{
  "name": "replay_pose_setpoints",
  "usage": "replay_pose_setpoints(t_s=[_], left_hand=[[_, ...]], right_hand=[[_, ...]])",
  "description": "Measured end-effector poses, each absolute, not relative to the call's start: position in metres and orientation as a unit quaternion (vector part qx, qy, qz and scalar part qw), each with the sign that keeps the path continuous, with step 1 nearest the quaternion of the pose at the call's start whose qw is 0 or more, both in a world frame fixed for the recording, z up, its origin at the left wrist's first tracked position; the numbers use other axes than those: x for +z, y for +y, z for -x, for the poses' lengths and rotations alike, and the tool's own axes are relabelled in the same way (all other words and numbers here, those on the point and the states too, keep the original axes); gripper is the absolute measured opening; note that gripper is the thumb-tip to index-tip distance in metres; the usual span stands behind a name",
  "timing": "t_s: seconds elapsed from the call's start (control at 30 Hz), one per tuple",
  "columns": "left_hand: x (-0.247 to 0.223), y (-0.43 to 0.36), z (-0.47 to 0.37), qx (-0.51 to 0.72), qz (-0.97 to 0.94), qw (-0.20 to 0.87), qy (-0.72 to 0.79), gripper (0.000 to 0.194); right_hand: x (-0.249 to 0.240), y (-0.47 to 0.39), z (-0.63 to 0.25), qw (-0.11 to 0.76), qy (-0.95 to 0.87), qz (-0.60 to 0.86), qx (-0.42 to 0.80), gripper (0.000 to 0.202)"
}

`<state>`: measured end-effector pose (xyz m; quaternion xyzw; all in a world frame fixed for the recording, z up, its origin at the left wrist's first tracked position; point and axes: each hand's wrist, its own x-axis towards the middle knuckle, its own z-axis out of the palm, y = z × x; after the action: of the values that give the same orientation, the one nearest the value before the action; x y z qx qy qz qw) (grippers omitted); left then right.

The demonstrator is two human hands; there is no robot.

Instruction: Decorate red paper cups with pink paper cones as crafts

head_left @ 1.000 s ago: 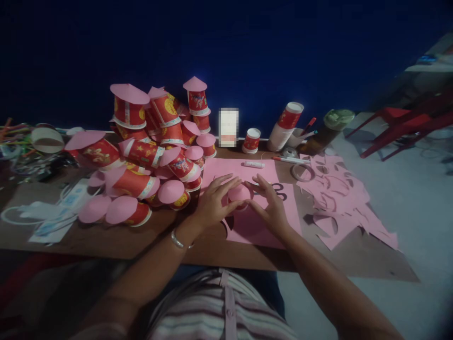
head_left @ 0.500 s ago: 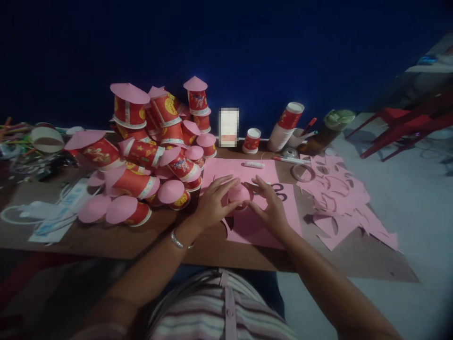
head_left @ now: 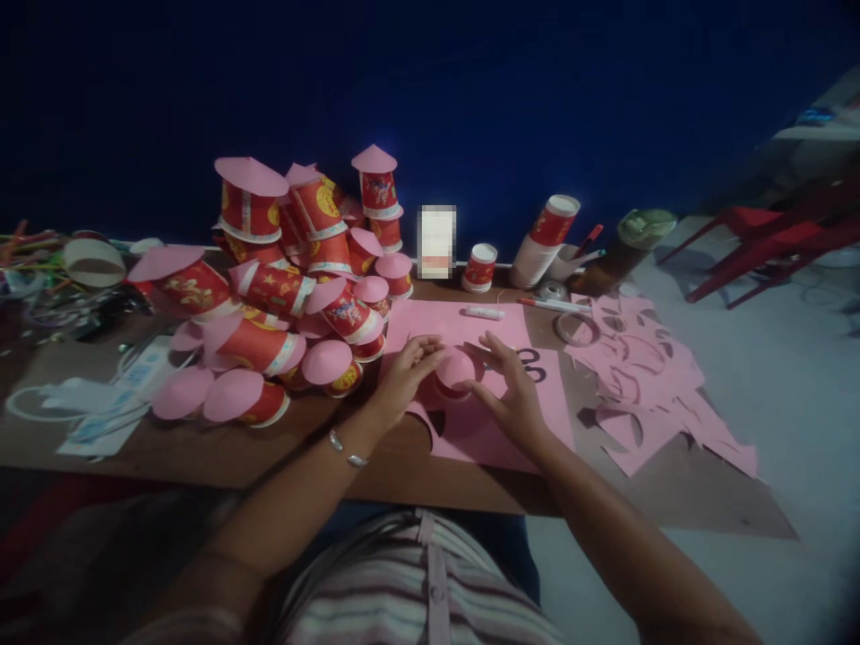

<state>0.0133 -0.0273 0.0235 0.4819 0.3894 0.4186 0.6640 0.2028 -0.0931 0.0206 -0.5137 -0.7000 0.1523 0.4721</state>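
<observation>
Pink paper cone (head_left: 455,367) sat on a red paper cup (head_left: 449,391) at frame centre, between both hands.
Right hand (head_left: 516,394) curved round its right side, thumb at the lower edge; left hand (head_left: 403,381) had fingers and thumb bunched just beside the left edge. Couldn't tell if either one gripped. Step, my read: seating the cone on the cup; next move called for light, even pressure, cone kept centred. Counts: one cone-and-cup between hands; one pair of scissors (head_left: 527,365) behind right hand; one glue stick (head_left: 484,313) above centre; one wide tape roll (head_left: 578,343) right of centre; one lone cup (head_left: 479,269) and one cup stack (head_left: 546,240), upper right of centre. Capped cups (head_left: 269,349) at left: over a dozen, overlap blocked an exact count. Pink scraps (head_left: 718,439) at right: overlapping, uncountable.
</observation>
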Motion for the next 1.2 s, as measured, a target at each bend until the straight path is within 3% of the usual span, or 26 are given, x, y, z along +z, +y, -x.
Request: replay_pose_setpoints(t_s=[1.2], left_hand=[[0.032, -0.011, -0.028, 0.380, -0.394, 0.734, 0.402, 0.037]], right_hand=[[0.021, -0.091, -0.203, 0.461, -0.710, 0.520, 0.115, 0.074]])
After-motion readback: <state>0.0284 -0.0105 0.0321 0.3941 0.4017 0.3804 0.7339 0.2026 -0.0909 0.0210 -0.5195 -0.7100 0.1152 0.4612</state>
